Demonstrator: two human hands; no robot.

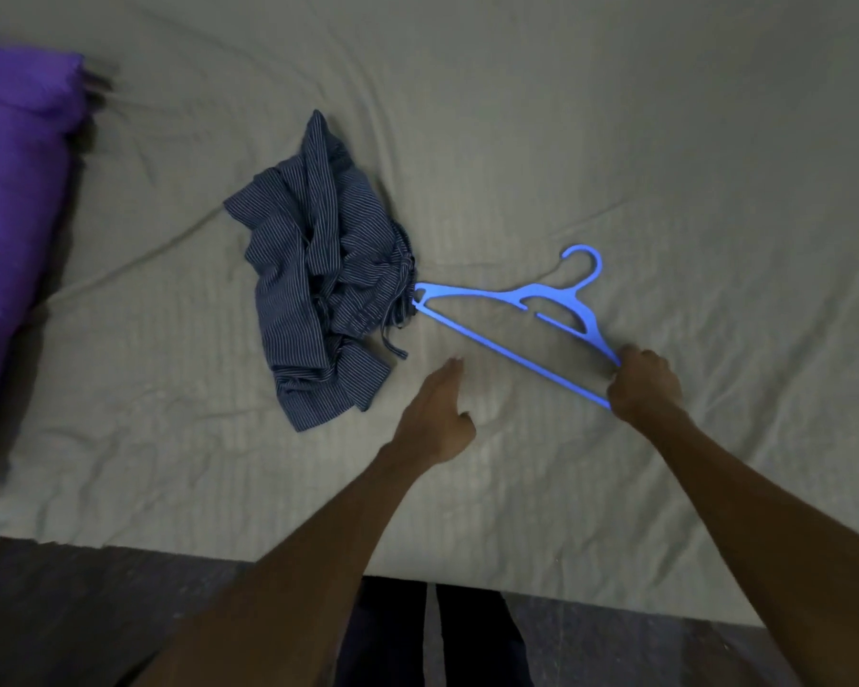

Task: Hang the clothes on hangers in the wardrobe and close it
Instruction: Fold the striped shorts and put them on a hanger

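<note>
— Blue plastic, that hanger (pixel 512 314): where did it lie, and who had it?

— It lay on the grey-green sheeted bed (pixel 616 141). The right hand (pixel 645 381) had its fingers curled round the hanger's end at about four o'clock of the frame's middle, the hook pointing toward one o'clock. Its far tip touched the crumpled navy pinstriped garment (pixel 318 270), which sat at ten o'clock of the hands.

— And the left hand (pixel 435 414)?

— Its grip was loose and held nothing; the fingers were stretched toward the garment, just short of its hem.

— How would the step go well, in your view?

— I judged the cloth needed shaking out first, the waist or collar found, then the hanger fed in while the right hand kept it level. Dragging the heap by one fold would likely tangle the drawstring.

— Anything else nearby?

— One purple pillow (pixel 16 166) at nine o'clock. No wardrobe was in view.
</note>
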